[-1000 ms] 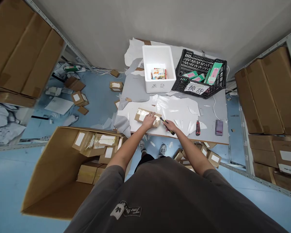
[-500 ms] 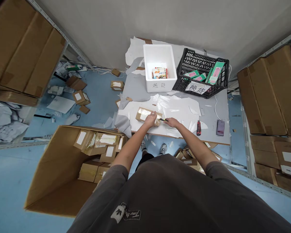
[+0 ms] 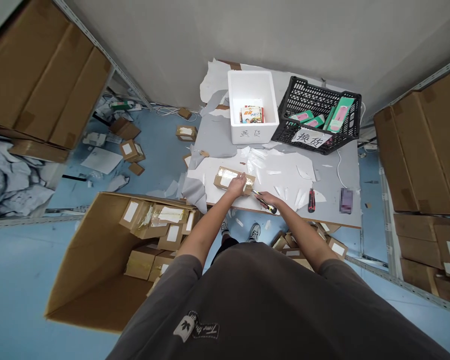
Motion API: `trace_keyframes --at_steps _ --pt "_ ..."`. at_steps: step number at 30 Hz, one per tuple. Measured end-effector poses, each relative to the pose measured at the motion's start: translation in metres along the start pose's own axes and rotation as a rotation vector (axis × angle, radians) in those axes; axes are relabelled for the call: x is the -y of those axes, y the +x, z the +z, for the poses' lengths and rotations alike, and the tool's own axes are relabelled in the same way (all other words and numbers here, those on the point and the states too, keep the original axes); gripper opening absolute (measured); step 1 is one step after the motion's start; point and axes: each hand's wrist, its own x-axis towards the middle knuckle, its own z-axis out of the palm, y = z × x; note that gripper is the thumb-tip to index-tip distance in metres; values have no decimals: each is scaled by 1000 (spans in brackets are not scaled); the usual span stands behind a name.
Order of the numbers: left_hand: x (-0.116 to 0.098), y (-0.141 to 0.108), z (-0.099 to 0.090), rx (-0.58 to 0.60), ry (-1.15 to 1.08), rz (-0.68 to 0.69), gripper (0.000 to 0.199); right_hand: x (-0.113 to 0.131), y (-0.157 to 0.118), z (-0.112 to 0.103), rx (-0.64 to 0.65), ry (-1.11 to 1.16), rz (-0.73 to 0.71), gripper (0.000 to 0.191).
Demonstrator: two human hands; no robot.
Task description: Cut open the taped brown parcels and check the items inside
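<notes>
A small cardboard box [image 3: 223, 177] with clear tape and a white label lies near the front edge of the table. My left hand [image 3: 237, 185] grips it from above, toward its right part, and holds it against the tabletop. In my right hand [image 3: 266, 198] is a utility knife [image 3: 273, 209] with a black and yellow handle, my fingers wrapped round it. Its blade end points at the right end of the box; whether it touches cannot be made out. Farther right on the table lies a second utility knife [image 3: 311, 200], red and black.
Behind stand a white foam box [image 3: 252, 135] holding leaflets and a tilted black crate [image 3: 318, 107] with green-pink boxes. Scraps litter the table [image 3: 333, 175], where a blurred purple item [image 3: 346, 200] lies. A large open carton [image 3: 82, 270] of parcels is at my left.
My right hand has turned the utility knife, so its handle now points down toward me and more of it shows. The left hand stays on the box. The whole view has shifted slightly.
</notes>
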Motion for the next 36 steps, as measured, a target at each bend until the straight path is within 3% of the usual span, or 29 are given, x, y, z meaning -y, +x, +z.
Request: trace_keyframes --at_steps 4,10,17,23,28,36 --pt "4 -3 1 -48 -44 28 106 -4 -5 7 -34 -13 12 53" --pt "8 -1 -13 -117 -135 34 59 -12 -22 -1 -156 -128 13 48" --pt "-5 11 -16 -117 37 -81 63 2 -26 -14 -405 -519 -89 58" --pt "10 7 -6 -133 80 25 51 9 -23 -20 -448 -775 -136 36" --pt "22 6 13 -172 54 82 52 13 -20 -26 -453 -921 -162 36" --pt "22 4 35 -208 -15 76 51 10 -12 -24 -521 -1169 -297 42"
